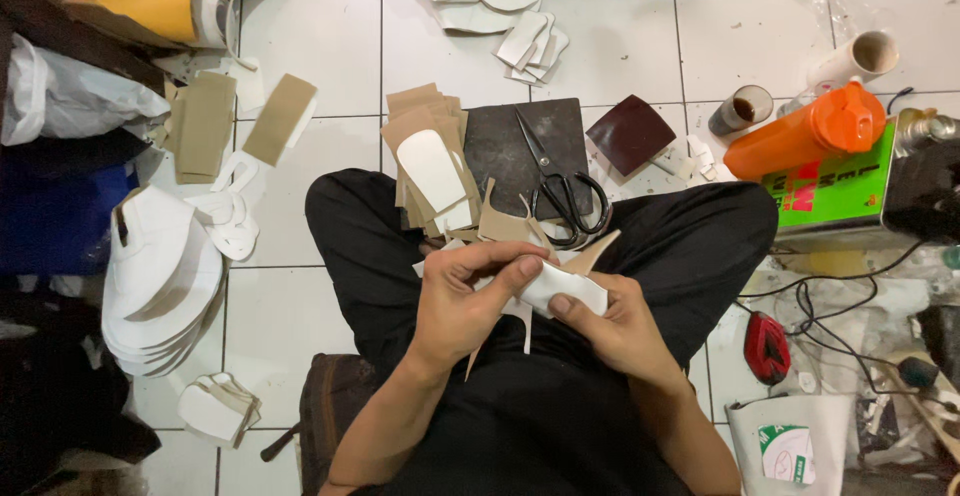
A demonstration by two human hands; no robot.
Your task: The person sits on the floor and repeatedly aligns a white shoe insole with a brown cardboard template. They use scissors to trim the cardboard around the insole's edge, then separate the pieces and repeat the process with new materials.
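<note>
I sit cross-legged on a white tiled floor in black trousers. My left hand and my right hand together hold a small white cut piece of sheet material over my lap, thumbs pressed on it. Tan offcuts stick out behind my fingers. Just beyond my hands lie black-handled scissors on a dark square mat. A stack of tan and white cut shapes rests on my left knee.
Stacked white sole-shaped pieces lie at the left, more white pieces at the top. An orange bottle, a green tin, a small cup, cables and a red tool crowd the right.
</note>
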